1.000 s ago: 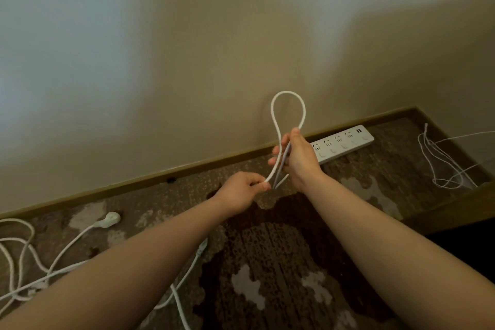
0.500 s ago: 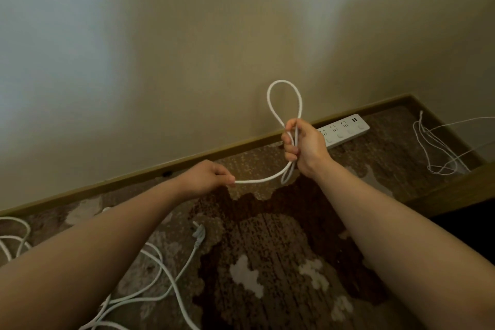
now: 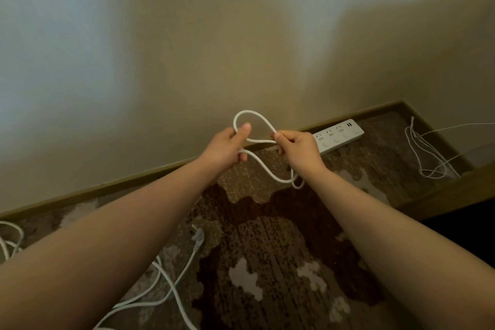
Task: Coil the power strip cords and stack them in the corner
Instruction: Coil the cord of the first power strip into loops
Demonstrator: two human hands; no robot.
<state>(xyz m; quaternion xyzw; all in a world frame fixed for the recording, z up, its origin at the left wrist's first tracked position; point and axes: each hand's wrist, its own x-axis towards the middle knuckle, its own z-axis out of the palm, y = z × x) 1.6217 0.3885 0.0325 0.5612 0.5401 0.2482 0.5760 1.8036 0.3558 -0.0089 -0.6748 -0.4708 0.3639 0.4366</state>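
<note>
Left hand (image 3: 227,146): grips white cord (image 3: 263,166) loop, held up above carpet.
Right hand (image 3: 298,146): pinches same cord.
Power strip (image 3: 338,135): on carpet (image 3: 267,262) by baseboard; no legible writing.

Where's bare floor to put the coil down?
Bare carpet between the forearms, and between the power strip and the thin wires in the corner. Crowded at lower left: loose cords and a plug.
</note>
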